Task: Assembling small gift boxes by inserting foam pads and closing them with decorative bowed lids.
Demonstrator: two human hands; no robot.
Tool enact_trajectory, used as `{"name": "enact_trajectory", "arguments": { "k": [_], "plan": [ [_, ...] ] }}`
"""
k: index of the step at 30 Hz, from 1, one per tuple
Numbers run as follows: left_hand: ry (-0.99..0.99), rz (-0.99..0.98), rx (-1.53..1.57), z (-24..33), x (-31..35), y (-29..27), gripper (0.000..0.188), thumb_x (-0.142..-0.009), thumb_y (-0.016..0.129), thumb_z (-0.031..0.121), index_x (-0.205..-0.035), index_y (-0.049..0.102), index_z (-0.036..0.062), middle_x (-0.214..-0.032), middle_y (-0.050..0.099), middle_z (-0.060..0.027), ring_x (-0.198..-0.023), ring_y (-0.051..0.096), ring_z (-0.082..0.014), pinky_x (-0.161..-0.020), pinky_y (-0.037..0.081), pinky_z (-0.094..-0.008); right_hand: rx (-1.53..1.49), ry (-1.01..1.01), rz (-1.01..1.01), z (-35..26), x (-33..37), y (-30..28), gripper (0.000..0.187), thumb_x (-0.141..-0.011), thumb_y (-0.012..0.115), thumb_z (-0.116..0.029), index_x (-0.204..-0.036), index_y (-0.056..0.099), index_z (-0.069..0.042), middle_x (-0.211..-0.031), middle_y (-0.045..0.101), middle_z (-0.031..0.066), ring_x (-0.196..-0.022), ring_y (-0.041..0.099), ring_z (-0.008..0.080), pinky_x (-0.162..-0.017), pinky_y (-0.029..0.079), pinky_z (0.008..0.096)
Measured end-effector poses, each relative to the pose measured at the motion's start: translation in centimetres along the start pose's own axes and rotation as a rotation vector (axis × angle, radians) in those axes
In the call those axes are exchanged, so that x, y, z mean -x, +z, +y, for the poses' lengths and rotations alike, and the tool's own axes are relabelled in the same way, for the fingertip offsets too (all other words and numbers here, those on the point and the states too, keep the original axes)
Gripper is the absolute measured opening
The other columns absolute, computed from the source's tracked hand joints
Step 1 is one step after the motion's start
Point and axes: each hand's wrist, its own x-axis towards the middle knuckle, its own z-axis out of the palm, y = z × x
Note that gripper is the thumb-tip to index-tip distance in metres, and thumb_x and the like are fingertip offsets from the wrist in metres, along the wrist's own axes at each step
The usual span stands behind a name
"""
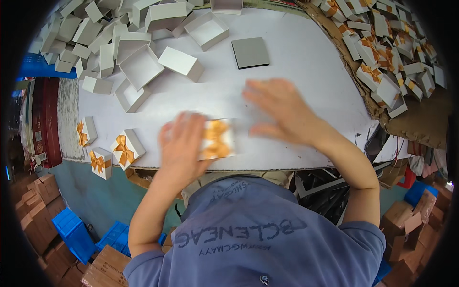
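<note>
My left hand [184, 143] lies against the left side of a small white gift box [227, 146] with a gold ribbon bow, near the table's front edge. Its fingers are smeared by motion, while the thumb sits at the box's near edge and seems to grip it. To the right of the box, my right hand [282, 112] hovers over the table with fingers and thumb apart and nothing in them; it is blurred too. Beyond it lies a flat grey square piece [251, 52]. Left of my left hand stand three more bowed boxes, one of them a white gift box [128, 149].
Plain white box parts [141, 67] are heaped at the far left of the white table [296, 155]. At the far right, finished-looking bowed boxes [382, 62] fill a cardboard container [416, 126]. Blue crates [74, 232] and brown cartons [107, 268] stand below at the left.
</note>
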Motion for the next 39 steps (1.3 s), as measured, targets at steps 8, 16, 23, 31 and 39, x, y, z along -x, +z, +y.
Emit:
{"name": "enact_trajectory", "arguments": {
  "k": [8, 16, 23, 31, 39],
  "plan": [
    [-0.061, 0.487, -0.268, -2.8, -8.5, -4.3, 0.086, -0.063, 0.077, 0.039, -0.134, 0.038, 0.0120, -0.128, 0.041, -0.0235, -0.118, 0.039, -0.0376, -0.095, 0.028, -0.0480, 0.511, 0.152, 0.289, 6.7, -6.1, 1.0, 0.032, -0.074, 0.067, -0.012, -0.105, 0.062, -0.005, -0.101, 0.061, 0.0082, -0.093, 0.057, 0.0277, -0.080, 0.045, 0.0386],
    [0.132, 0.349, 0.640, 0.0, -6.8, 1.9, 0.075, -0.064, 0.076, 0.017, -0.125, 0.036, 0.0020, -0.117, 0.042, -0.0214, -0.108, 0.044, -0.0369, -0.095, 0.035, -0.0403, 0.317, -0.136, 0.625, -0.1, -0.3, -0.2, 0.015, -0.066, 0.065, -0.011, -0.081, 0.066, -0.010, -0.080, 0.058, -0.0006, -0.070, 0.053, 0.0178, -0.060, 0.041, 0.0308],
    [0.397, 0.188, 0.621, 2.7, -5.2, 5.6, 0.099, -0.058, 0.080, 0.029, -0.136, 0.024, 0.0062, -0.133, 0.034, -0.0184, -0.117, 0.035, -0.0396, -0.097, 0.029, -0.0479, -0.054, -0.134, 0.025, -2.6, 2.3, 2.2, 0.014, -0.071, 0.060, -0.014, -0.085, 0.062, -0.012, -0.091, 0.060, 0.0020, -0.082, 0.056, 0.0207, -0.067, 0.046, 0.0343],
    [0.504, 0.066, 0.113, -0.4, -3.9, 0.0, 0.054, -0.067, 0.073, 0.021, -0.118, 0.056, 0.0167, -0.129, 0.047, -0.0070, -0.117, 0.037, -0.0383, -0.095, 0.032, -0.0446, 0.805, 1.108, 0.279, 12.0, 16.0, -12.4, 0.069, -0.060, 0.075, -0.047, -0.111, 0.052, -0.007, -0.113, 0.055, 0.0117, -0.112, 0.044, 0.0284, -0.092, 0.027, 0.0482],
    [0.465, 0.282, 0.798, 0.9, -5.6, 5.0, 0.111, -0.060, 0.082, 0.016, -0.142, 0.007, 0.0104, -0.137, 0.021, -0.0257, -0.117, 0.039, -0.0400, -0.094, 0.041, -0.0432, 0.049, 0.211, 0.404, -0.1, 3.3, 0.3, 0.061, -0.058, 0.079, -0.033, -0.108, 0.055, -0.009, -0.114, 0.051, 0.0127, -0.102, 0.049, 0.0303, -0.090, 0.032, 0.0430]
  ]
}}
